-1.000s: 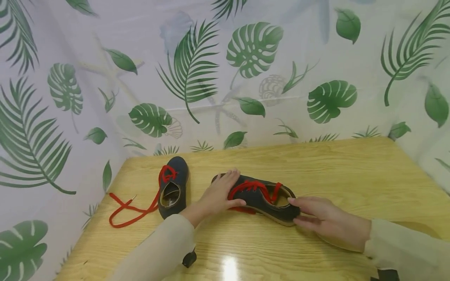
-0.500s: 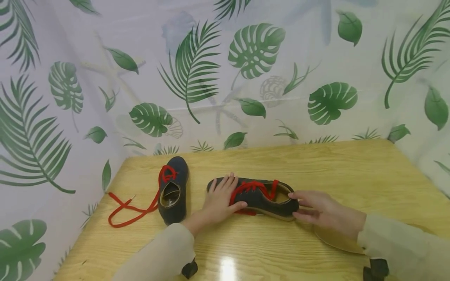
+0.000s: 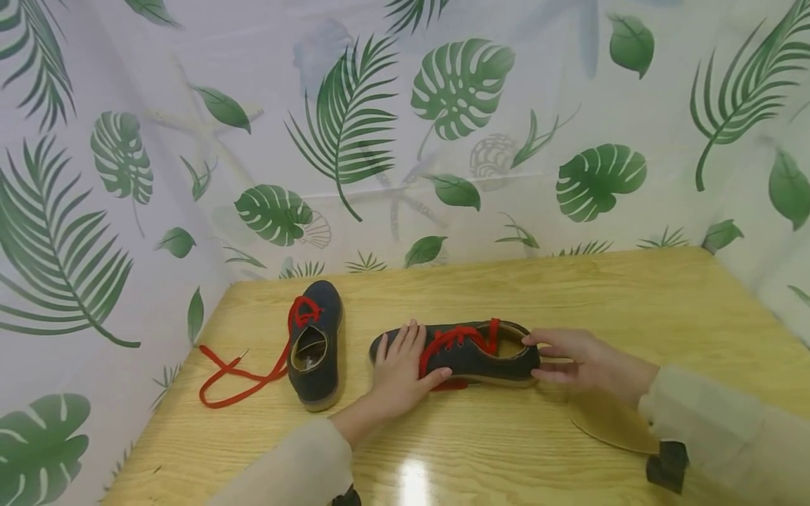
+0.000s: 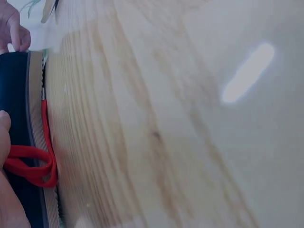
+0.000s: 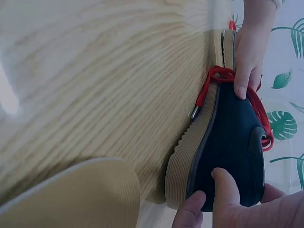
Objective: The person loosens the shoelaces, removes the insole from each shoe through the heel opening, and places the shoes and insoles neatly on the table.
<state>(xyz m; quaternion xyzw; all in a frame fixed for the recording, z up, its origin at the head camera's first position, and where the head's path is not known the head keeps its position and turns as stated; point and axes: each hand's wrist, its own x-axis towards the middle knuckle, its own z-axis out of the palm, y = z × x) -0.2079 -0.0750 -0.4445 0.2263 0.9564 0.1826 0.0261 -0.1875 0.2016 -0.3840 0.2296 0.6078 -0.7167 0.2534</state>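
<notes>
A dark shoe (image 3: 481,366) sits on the table (image 3: 601,295) with its toe to the left. The left hand (image 3: 400,365) rests on the toe, its grip spread. The right hand (image 3: 585,362) pinches the heel. The other shoe (image 3: 332,330), with a long red lace (image 3: 262,381), sits near the left hand.

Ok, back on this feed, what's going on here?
A person's left hand rests over the toe of a dark blue shoe with red laces, and the right hand grips its heel. The shoe sits sole-down on a pale wooden table. A matching dark blue shoe stands to the left, its red lace trailing loose. A flat tan insole-shaped piece is partly hidden by the right wrist.
</notes>
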